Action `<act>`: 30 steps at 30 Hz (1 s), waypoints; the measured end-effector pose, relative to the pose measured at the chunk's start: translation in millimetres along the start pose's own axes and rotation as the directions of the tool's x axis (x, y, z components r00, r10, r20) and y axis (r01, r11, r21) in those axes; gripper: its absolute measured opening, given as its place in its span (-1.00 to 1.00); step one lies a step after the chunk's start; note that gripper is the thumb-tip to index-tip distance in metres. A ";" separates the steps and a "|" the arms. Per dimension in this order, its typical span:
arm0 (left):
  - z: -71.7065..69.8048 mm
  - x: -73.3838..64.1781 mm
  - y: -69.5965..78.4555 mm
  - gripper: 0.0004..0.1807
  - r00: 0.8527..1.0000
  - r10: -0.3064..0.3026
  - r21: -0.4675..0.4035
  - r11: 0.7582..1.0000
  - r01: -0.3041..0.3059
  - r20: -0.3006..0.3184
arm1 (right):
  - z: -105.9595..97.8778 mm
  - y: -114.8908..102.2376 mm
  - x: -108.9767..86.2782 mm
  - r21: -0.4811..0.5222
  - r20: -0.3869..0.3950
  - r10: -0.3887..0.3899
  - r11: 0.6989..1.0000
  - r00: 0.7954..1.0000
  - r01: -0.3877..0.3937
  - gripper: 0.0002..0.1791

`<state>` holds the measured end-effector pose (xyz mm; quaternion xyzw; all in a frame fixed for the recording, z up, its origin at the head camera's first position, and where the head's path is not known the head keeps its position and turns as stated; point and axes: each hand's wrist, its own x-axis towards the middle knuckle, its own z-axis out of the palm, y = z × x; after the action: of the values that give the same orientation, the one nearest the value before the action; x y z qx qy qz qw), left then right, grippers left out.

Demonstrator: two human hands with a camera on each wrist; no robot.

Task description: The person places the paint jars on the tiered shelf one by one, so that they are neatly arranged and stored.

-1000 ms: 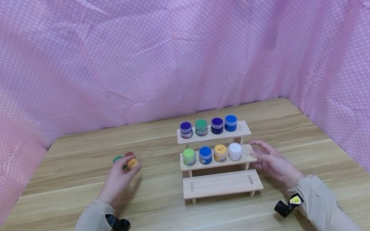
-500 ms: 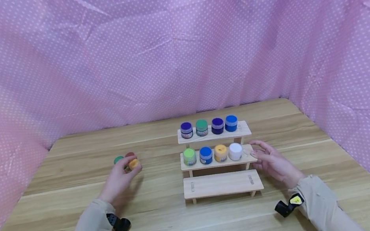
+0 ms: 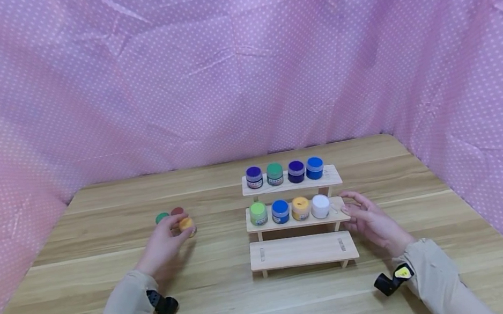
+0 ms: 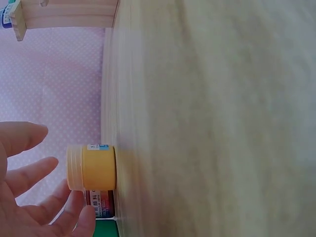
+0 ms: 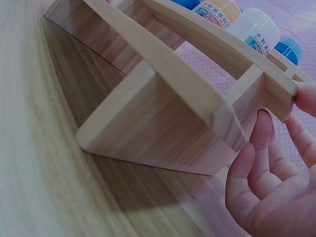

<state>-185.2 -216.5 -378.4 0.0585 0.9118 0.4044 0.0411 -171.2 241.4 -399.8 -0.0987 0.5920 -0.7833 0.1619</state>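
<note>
A paint jar with a yellow-orange lid [image 3: 186,224] stands upright on the table at the left. My left hand [image 3: 161,246] is right beside it; in the left wrist view the thumb and fingers [image 4: 37,175] are spread apart around the lid side of the yellow jar [image 4: 98,168]. Behind are a green-lidded jar [image 3: 161,217] and a red-brown-lidded jar [image 3: 177,210]. A three-step wooden stand [image 3: 302,250] holds paint jars on its upper two steps. My right hand [image 3: 372,223] holds the right end of its middle step, thumb at the edge [image 5: 281,103], other fingers curled below.
Purple, green, dark purple and blue jars [image 3: 315,168] line the top step. On the middle step stand light green, blue, yellow and white jars [image 3: 320,206]. Pink dotted cloth [image 3: 239,72] hangs behind the table [image 3: 235,311].
The yellow jar has shifted slightly to the right, away from the green and red-brown jars, and the left hand moved slightly right with it. The right hand keeps its place on the stand.
</note>
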 end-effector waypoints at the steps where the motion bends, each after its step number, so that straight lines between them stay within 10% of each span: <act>1: 0.4 0.5 -0.2 -0.44 1.000 0.007 0.007 1.000 -0.007 0.002 | -0.1 0.2 0.1 0.001 0.001 0.000 1.000 1.000 0.000 -0.75; 30: 17.8 16.3 -4.4 -0.59 0.997 0.062 -0.031 0.998 -0.061 0.049 | -1.7 1.8 1.5 -0.004 0.003 0.000 1.000 1.000 0.000 -0.75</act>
<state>-199.4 -204.1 -394.0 0.0959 0.9022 0.4172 0.0521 -173.0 241.9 -402.0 -0.1000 0.5932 -0.7821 0.1626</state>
